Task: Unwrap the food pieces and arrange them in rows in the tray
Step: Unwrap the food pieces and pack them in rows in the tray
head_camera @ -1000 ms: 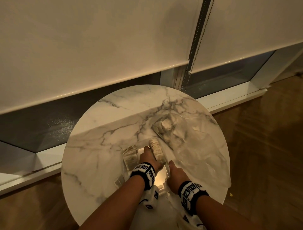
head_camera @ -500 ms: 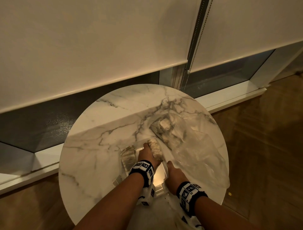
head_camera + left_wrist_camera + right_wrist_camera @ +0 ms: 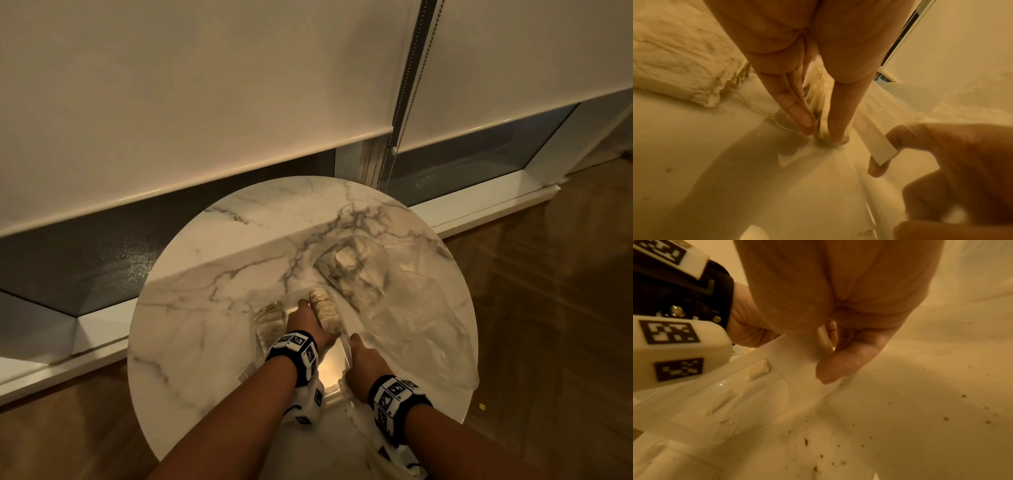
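A clear plastic tray sits on the near half of the round marble table. My left hand reaches into it and pinches a pale, shredded food piece between straight fingers and thumb, low on the tray floor by the right wall. In the left wrist view that food piece shows between the fingers. A second unwrapped piece lies at the tray's left. My right hand pinches the tray's right rim with thumb and fingers.
Crumpled clear wrap spreads over the table's right side, with one more food piece lying in it behind the tray. Crumbs dot the tabletop by my right hand. A window sill and roller blinds with a bead chain stand behind the table.
My left hand, with the food piece in it, has edged slightly toward the tray's far end. The right hand stays on the rim.
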`<state>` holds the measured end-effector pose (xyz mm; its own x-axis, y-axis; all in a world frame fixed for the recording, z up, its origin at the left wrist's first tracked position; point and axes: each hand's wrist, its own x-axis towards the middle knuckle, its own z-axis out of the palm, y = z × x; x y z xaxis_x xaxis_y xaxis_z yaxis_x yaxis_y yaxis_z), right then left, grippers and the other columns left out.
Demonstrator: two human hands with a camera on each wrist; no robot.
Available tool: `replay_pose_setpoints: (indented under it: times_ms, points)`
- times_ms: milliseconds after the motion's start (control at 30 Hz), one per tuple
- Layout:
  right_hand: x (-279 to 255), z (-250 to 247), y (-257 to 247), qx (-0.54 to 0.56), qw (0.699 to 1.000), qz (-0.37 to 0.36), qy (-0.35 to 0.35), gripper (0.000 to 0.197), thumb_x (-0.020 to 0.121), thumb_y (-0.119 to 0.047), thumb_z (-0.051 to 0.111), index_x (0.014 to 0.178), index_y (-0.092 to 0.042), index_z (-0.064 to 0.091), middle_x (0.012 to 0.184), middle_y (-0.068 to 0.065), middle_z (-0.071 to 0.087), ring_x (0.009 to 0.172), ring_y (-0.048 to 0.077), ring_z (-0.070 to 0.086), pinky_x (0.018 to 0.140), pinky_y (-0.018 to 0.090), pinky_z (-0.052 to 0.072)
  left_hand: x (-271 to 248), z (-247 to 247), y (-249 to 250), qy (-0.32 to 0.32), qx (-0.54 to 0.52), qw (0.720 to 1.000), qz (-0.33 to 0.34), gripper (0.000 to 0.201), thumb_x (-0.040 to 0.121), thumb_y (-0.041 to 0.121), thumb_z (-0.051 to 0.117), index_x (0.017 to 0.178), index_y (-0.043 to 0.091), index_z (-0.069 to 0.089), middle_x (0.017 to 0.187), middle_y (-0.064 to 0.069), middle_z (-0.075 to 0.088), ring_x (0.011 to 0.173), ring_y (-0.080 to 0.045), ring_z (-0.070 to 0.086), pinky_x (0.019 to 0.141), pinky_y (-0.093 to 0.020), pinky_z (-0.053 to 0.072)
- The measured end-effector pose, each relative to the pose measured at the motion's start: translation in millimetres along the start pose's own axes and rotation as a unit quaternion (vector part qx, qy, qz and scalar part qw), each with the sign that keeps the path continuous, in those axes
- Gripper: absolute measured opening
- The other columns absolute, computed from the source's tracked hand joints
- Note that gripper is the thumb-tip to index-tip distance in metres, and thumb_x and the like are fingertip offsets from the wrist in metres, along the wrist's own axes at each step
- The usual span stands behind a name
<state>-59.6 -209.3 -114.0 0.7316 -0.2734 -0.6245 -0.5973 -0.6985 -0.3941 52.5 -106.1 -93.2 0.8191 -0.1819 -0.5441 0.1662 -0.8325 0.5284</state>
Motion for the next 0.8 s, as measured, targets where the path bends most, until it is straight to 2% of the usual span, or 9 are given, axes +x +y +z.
replay_pose_setpoints:
  times_ms: [100, 200, 267, 333, 433, 500, 600, 700, 800]
  points:
    - [0, 0, 0, -0.001, 1.0, 0.002, 0.003, 0.056, 0.089, -0.017, 0.058, 0.138, -0.02, 0.032, 0.107, 0.011, 0.064, 0.093, 0.028, 0.065, 0.074, 0.035, 0.056, -6, -7, -4, -0.018, 0.014, 1.0, -0.007, 0.068, 0.064, 0.033, 0.083, 0.121, 0.016, 0.049, 0.109, -0.003, 0.061, 0.1, -0.024, 0.062, 0.075, -0.025, 0.049]
    - [1, 0, 0, -0.004, 1.0, 0.004, 0.004, 0.057, 0.088, -0.017, 0.059, 0.138, -0.021, 0.031, 0.108, 0.01, 0.064, 0.093, 0.027, 0.065, 0.071, 0.034, 0.055, -15, -17, -9, -0.007, -0.006, 1.0, 0.0, 0.062, 0.068, 0.034, 0.084, 0.12, 0.016, 0.057, 0.111, -0.002, 0.064, 0.103, -0.021, 0.063, 0.082, -0.025, 0.051]
    - [2, 0, -1, -0.005, 1.0, 0.006, 0.003, 0.058, 0.088, -0.018, 0.06, 0.138, -0.022, 0.03, 0.109, 0.01, 0.063, 0.094, 0.027, 0.065, 0.072, 0.033, 0.054, -25, -26, -13, 0.006, -0.075, 0.997, 0.018, 0.049, 0.072, 0.03, 0.082, 0.115, 0.017, 0.062, 0.097, -0.002, 0.071, 0.089, -0.017, 0.068, 0.081, -0.03, 0.056]
    - [1, -1, -1, -0.004, 1.0, 0.005, 0.003, 0.057, 0.088, -0.019, 0.061, 0.136, -0.021, 0.032, 0.109, 0.01, 0.063, 0.094, 0.027, 0.064, 0.075, 0.034, 0.055, -40, -36, -21, 0.033, -0.153, 0.986, 0.051, 0.029, 0.079, 0.024, 0.079, 0.105, 0.019, 0.066, 0.082, -0.001, 0.072, 0.072, -0.015, 0.07, 0.073, -0.032, 0.06]
    - [1, -1, 0, -0.009, 1.0, 0.002, 0.004, 0.057, 0.087, -0.018, 0.062, 0.136, -0.02, 0.032, 0.108, 0.01, 0.063, 0.093, 0.026, 0.064, 0.077, 0.035, 0.056, -64, -55, -44, 0.125, -0.201, 0.968, 0.081, 0.01, 0.082, 0.027, 0.077, 0.088, 0.03, 0.07, 0.08, 0.005, 0.07, 0.071, -0.012, 0.068, 0.068, -0.028, 0.058]
    - [1, -1, 0, -0.008, 1.0, 0.002, 0.006, 0.057, 0.087, -0.017, 0.062, 0.135, -0.021, 0.032, 0.107, 0.009, 0.063, 0.089, 0.025, 0.063, 0.076, 0.036, 0.057, -74, -66, -66, 0.179, -0.208, 0.959, 0.07, 0.007, 0.083, 0.028, 0.076, 0.082, 0.032, 0.07, 0.078, 0.007, 0.07, 0.07, -0.011, 0.067, 0.067, -0.027, 0.058]
    - [2, -1, 1, -0.01, 1.0, 0.001, 0.004, 0.053, 0.088, -0.017, 0.061, 0.133, -0.021, 0.032, 0.108, 0.009, 0.062, 0.085, 0.023, 0.06, 0.074, 0.035, 0.058, -79, -76, -102, 0.221, -0.192, 0.956, 0.021, 0.012, 0.084, 0.025, 0.074, 0.076, 0.032, 0.069, 0.074, 0.005, 0.069, 0.068, -0.014, 0.066, 0.064, -0.026, 0.055]
    - [2, -1, 0, -0.013, 1.0, 0.001, 0.007, 0.052, 0.088, -0.019, 0.062, 0.132, -0.021, 0.033, 0.11, 0.009, 0.062, 0.093, 0.025, 0.063, 0.079, 0.034, 0.057, -81, -75, -137, 0.199, -0.121, 0.972, -0.036, 0.004, 0.085, 0.024, 0.071, 0.084, 0.025, 0.068, 0.08, 0.003, 0.068, 0.075, -0.015, 0.065, 0.073, -0.029, 0.055]
    - [2, 0, -1, -0.017, 1.0, -0.003, 0.007, 0.051, 0.088, -0.021, 0.062, 0.13, -0.021, 0.035, 0.111, 0.01, 0.063, 0.098, 0.027, 0.064, 0.083, 0.036, 0.056, -78, -62, -166, 0.131, -0.05, 0.988, -0.065, 0.028, 0.084, 0.039, 0.072, 0.106, 0.023, 0.064, 0.102, 0.0, 0.066, 0.092, -0.02, 0.063, 0.081, -0.026, 0.049]
